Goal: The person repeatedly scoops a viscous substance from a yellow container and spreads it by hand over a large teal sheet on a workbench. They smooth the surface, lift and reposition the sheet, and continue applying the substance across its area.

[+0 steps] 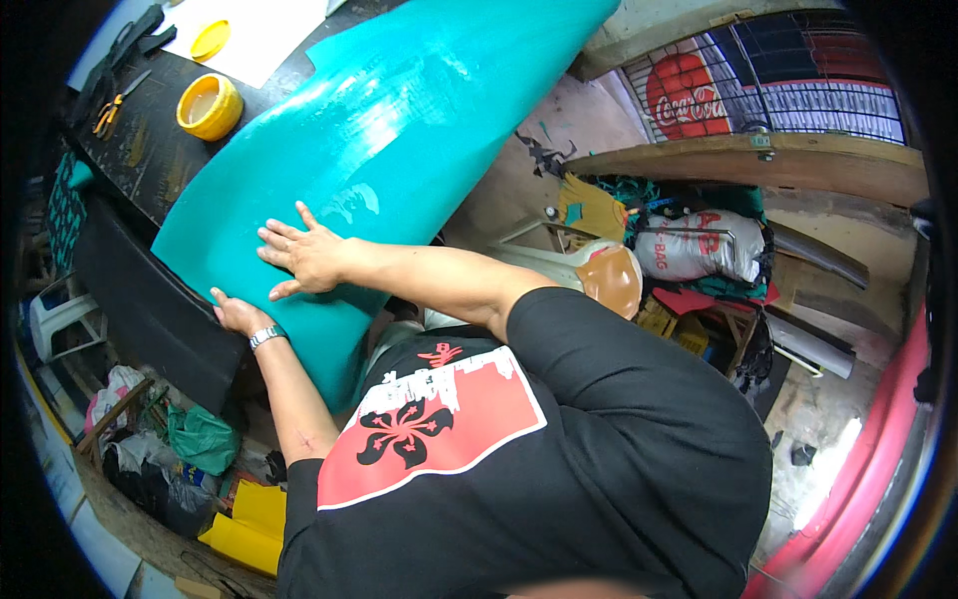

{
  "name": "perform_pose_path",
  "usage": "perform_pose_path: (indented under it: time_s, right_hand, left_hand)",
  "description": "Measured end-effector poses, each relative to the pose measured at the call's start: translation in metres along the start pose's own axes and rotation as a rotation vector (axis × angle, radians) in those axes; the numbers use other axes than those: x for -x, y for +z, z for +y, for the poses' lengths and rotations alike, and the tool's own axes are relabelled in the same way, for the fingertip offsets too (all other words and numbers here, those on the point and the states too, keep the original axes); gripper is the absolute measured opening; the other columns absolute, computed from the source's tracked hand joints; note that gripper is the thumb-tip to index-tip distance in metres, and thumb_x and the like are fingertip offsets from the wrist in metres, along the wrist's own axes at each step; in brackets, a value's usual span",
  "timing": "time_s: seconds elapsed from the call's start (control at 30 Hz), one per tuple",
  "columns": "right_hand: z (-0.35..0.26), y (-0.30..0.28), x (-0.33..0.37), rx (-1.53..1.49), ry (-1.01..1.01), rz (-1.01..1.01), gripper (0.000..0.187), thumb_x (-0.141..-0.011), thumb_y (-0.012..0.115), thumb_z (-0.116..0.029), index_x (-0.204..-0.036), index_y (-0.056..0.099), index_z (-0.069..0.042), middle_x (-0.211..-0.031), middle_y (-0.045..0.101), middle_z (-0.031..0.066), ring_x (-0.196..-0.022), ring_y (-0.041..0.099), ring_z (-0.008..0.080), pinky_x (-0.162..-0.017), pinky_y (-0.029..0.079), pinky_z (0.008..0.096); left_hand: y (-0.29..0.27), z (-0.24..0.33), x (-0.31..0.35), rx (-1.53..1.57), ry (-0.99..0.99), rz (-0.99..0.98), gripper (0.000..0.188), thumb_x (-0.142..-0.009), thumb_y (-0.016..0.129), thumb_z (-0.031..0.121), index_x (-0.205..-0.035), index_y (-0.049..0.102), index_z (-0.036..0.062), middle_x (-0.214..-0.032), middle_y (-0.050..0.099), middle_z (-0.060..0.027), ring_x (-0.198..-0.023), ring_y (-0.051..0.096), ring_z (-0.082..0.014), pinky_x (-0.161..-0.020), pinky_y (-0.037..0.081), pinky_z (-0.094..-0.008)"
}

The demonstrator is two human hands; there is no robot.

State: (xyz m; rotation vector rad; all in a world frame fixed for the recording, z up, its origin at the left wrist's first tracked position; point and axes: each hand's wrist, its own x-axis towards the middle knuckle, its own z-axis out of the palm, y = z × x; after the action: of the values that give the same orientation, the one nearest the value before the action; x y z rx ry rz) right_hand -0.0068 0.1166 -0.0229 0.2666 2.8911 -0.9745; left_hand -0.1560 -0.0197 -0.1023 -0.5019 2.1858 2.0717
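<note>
A large, glossy teal sheet (429, 110) lies across the black worktable and hangs over its near edge, bending down toward my body. My right hand (304, 258) rests flat on the sheet, palm down with fingers spread. At the sheet's left edge, my left hand (241, 315), with a metal watch on the wrist, grips the border; its thumb shows, while the other fingers are mostly hidden. A wet-looking, shiny patch (354, 203) marks the teal surface just beyond my right hand.
On the black table (145, 165) stand a yellow tub (210, 107), its yellow lid (211, 41) and orange-handled pliers (107, 118). Black sheeting (150, 309) hangs at the left above bags and scraps. To the right are a white plastic chair (559, 262) and a silver sack (699, 245).
</note>
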Motion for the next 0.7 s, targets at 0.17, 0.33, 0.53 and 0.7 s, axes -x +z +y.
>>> perform_pose_path:
  time_s: [0.17,0.33,0.53,0.7]
  right_hand:
    - [0.033,-0.092,-0.015,-0.533,-0.126,-0.100,0.058,-0.091,0.055,-0.061,-0.116,0.071,-0.012,-0.122,0.065,0.0172,-0.115,0.061,0.0313,-0.102,0.044,0.0468]
    - [0.061,-0.183,-0.102,-0.073,0.094,0.408,0.051,-0.075,0.081,-0.045,-0.119,0.070,-0.023,-0.102,0.069,0.0143,-0.100,0.067,0.0292,-0.087,0.052,0.0412]
    - [0.053,-0.200,-0.200,0.173,0.456,-0.212,0.081,-0.078,0.082,-0.031,-0.146,0.042,-0.015,-0.094,0.071,0.0198,-0.067,0.072,0.0253,-0.057,0.060,0.0332]
    - [0.050,-0.196,-0.234,0.251,0.613,-0.433,0.062,-0.083,0.072,-0.051,-0.117,0.064,0.000,-0.091,0.072,0.0181,-0.078,0.070,0.0242,-0.075,0.057,0.0386]
  left_hand:
    - [0.004,-0.005,0.006,0.081,0.116,-0.005,0.034,-0.098,0.059,0.027,-0.101,0.063,-0.0074,-0.096,0.066,-0.0137,-0.082,0.059,-0.0216,-0.079,0.049,-0.0366]
    - [0.008,-0.001,0.010,0.106,-0.005,0.070,0.042,-0.098,0.059,0.028,-0.113,0.061,-0.0115,-0.105,0.067,-0.0143,-0.089,0.061,-0.0202,-0.083,0.048,-0.0331]
    - [0.007,0.006,0.015,0.055,-0.044,0.054,0.052,-0.098,0.058,0.032,-0.123,0.056,-0.0140,-0.116,0.066,-0.0191,-0.096,0.063,-0.0233,-0.085,0.049,-0.0327]
    - [0.009,0.011,0.019,0.199,-0.074,0.030,0.050,-0.098,0.058,0.031,-0.121,0.057,-0.0129,-0.114,0.066,-0.0181,-0.095,0.063,-0.0238,-0.086,0.049,-0.0343]
